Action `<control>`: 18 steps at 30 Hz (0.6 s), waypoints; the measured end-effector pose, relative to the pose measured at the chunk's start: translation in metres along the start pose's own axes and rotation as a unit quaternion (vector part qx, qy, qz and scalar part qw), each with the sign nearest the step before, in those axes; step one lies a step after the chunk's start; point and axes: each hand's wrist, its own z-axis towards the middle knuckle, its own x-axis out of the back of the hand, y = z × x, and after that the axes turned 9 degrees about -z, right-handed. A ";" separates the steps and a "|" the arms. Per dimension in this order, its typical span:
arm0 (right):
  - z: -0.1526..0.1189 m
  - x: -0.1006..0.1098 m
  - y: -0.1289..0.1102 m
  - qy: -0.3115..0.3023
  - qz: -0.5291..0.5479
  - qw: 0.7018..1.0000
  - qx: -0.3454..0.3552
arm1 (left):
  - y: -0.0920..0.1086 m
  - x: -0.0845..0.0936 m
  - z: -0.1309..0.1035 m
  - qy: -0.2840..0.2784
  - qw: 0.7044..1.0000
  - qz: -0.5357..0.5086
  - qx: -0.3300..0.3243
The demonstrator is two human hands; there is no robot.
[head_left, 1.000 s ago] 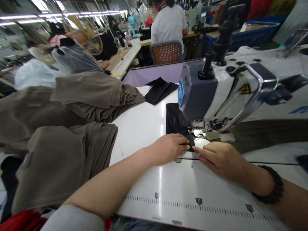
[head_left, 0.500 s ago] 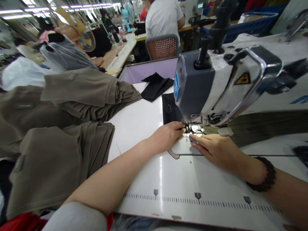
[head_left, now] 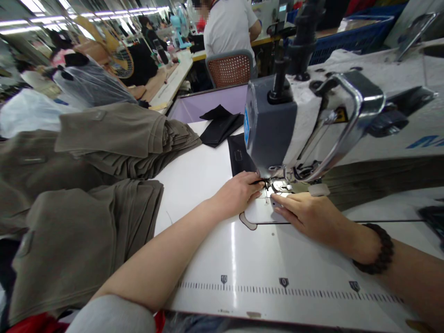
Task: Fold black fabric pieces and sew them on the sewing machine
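In the head view, my left hand is closed at the needle area, its thumb and fingers pinching the edge of a black fabric piece. That piece lies flat behind the hand and runs under the head of a sewing machine. A small stitched rectangle shows on it. My right hand, a dark beaded bracelet on its wrist, rests on the machine bed with fingers stretched out. Its fingertips are just in front of the metal presser foot, and no object shows in them.
Stacks of grey-brown cut fabric cover the left side. Folded black pieces lie behind, near a lilac bin wall. A ruler scale marks the front of the white table. A person in a white shirt sits beyond.
The view has shifted slightly, so the machine and black fabric appear a little further left. Both hands keep nearly the same place beside the presser foot.
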 end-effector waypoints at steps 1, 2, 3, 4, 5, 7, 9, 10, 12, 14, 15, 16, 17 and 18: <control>0.000 0.000 0.000 0.000 0.001 1.000 0.001 | 0.001 0.002 0.000 -0.001 1.000 0.003 0.000; -0.001 0.000 0.001 0.001 0.006 1.000 0.004 | 0.004 0.004 0.000 -0.006 1.000 0.007 0.001; -0.001 0.001 0.001 0.000 0.014 1.000 0.009 | 0.009 0.006 0.000 -0.015 1.000 0.011 0.005; -0.002 0.001 0.002 -0.001 0.025 1.000 0.014 | 0.015 0.009 -0.002 -0.025 1.000 0.015 0.011; -0.003 0.002 0.003 -0.001 0.038 0.999 0.021 | 0.023 0.012 -0.004 -0.038 0.999 0.018 0.019; -0.006 0.005 0.006 0.001 0.063 0.997 0.039 | 0.041 0.017 -0.008 -0.068 0.997 0.023 0.032; -0.008 0.007 0.008 0.004 0.078 0.995 0.060 | 0.057 0.018 -0.013 -0.095 0.994 0.037 0.026; -0.010 0.008 0.008 0.005 0.081 0.994 0.072 | 0.062 0.018 -0.016 -0.103 0.993 0.047 0.017; -0.011 0.009 0.008 0.005 0.082 0.992 0.091 | 0.068 0.015 -0.018 -0.106 0.992 0.062 -0.007; -0.012 0.008 0.007 0.006 0.081 0.990 0.111 | 0.068 0.010 -0.020 -0.096 0.993 0.062 -0.019; -0.012 0.009 0.006 0.008 0.082 0.989 0.120 | 0.068 0.008 -0.020 -0.089 0.994 0.059 -0.022; -0.011 0.009 0.006 0.009 0.082 0.988 0.127 | 0.067 0.006 -0.021 -0.083 0.995 0.057 -0.026; -0.010 0.011 0.006 0.011 0.083 0.988 0.132 | 0.067 0.004 -0.021 -0.075 0.995 0.055 -0.029; -0.010 0.013 0.006 0.015 0.084 0.987 0.137 | 0.067 0.003 -0.022 -0.071 0.996 0.052 -0.033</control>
